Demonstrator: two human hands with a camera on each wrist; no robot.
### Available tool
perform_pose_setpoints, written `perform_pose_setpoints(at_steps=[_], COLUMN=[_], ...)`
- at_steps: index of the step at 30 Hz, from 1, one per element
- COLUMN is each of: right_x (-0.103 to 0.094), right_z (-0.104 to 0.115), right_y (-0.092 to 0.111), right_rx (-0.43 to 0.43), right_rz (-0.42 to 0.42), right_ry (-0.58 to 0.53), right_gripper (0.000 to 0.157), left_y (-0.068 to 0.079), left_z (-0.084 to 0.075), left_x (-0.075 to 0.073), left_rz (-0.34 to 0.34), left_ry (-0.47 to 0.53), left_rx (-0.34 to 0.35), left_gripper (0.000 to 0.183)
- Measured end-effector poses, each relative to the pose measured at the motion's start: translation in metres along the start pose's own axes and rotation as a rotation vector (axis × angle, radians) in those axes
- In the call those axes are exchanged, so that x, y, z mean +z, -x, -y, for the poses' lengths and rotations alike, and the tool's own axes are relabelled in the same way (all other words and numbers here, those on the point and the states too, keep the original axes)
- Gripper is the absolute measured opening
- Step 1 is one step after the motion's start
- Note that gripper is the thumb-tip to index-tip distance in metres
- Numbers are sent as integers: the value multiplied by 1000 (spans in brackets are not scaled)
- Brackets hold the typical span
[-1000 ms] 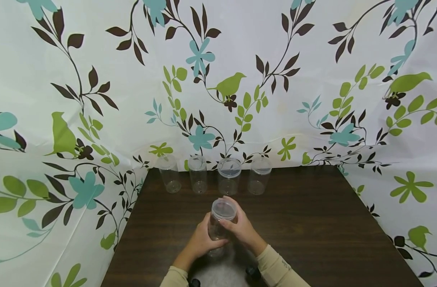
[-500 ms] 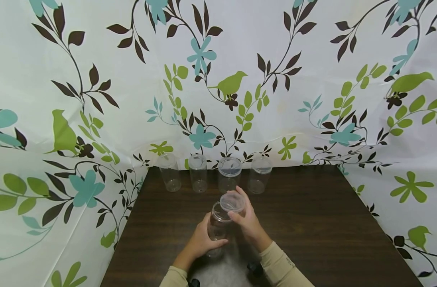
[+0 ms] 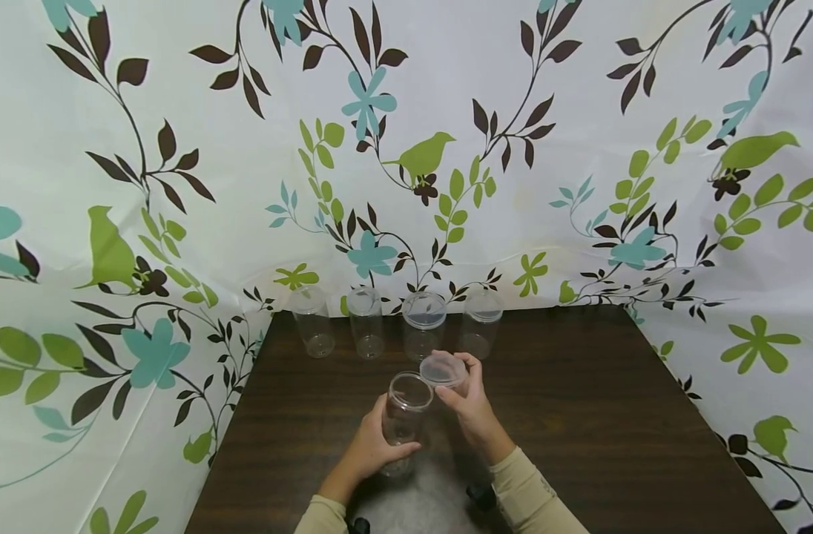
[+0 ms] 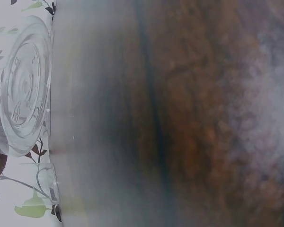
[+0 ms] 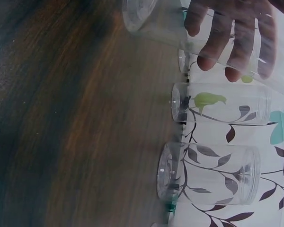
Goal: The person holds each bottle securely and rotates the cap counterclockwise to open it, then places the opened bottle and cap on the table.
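My left hand [image 3: 369, 445] grips a clear, see-through jar [image 3: 405, 419] around its side, over the front middle of the table. The jar's mouth is uncovered and faces up. Its round base [image 4: 26, 90] shows at the left edge of the left wrist view. In my right hand [image 3: 473, 408], thumb and fingers pinch a clear round lid [image 3: 444, 371] by its edge, just right of the jar's rim and a little higher. The right wrist view shows left-hand fingers [image 5: 217, 38] wrapped around the jar, seen through its wall.
Several clear jars stand in a row along the back edge of the dark wood table [image 3: 580, 415], among them a left-end jar [image 3: 315, 326] and a lidded wider jar [image 3: 424, 334]. Behind them hangs a white sheet [image 3: 513, 222] with leaf and bird prints.
The lid sat on the jar a second ago. My right hand has lifted it off and carried it right, leaving the mouth uncovered. The left hand keeps its grip on the jar.
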State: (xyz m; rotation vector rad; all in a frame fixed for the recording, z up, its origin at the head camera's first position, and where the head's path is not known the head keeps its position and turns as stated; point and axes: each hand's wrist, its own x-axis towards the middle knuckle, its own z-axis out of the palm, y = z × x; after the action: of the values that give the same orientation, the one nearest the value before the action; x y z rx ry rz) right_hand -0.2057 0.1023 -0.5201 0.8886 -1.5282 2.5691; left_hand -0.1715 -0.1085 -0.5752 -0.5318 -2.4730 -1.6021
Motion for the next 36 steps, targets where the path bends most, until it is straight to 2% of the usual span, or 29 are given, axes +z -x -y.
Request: perform_pose_setpoints(at_steps=[4, 11, 19, 22, 27, 29, 31, 36], right_x=[-2, -6, -21, -29, -39, -42, -45, -59], right_z=[2, 5, 8, 8, 9, 9, 9, 9], right_y=[0, -2, 0, 2, 4, 5, 6, 10], right_rx=[22, 50, 137, 178, 280, 331, 386, 540], right_rz=[2, -42, -99, -124, -203, -240, -270, -338], right_ry=[18, 37, 177, 240, 324, 366, 425, 592], right_gripper=[66, 69, 73, 72, 69, 68, 66, 66], left_y=[-1, -1, -3, -4, -5, -6, -5, -5], left_z=[0, 2, 4, 7, 12, 14, 15, 16], left_x=[-1, -2, -3, -4, -6, -5, -5, -6], left_rz=[2, 2, 20, 23, 18, 18, 18, 19], left_ry=[10, 21, 38, 70, 141, 167, 188, 193], left_rx=[-9, -29, -74, -43, 92, 126, 132, 93], left_gripper=[92, 93, 97, 94, 94, 94, 92, 93])
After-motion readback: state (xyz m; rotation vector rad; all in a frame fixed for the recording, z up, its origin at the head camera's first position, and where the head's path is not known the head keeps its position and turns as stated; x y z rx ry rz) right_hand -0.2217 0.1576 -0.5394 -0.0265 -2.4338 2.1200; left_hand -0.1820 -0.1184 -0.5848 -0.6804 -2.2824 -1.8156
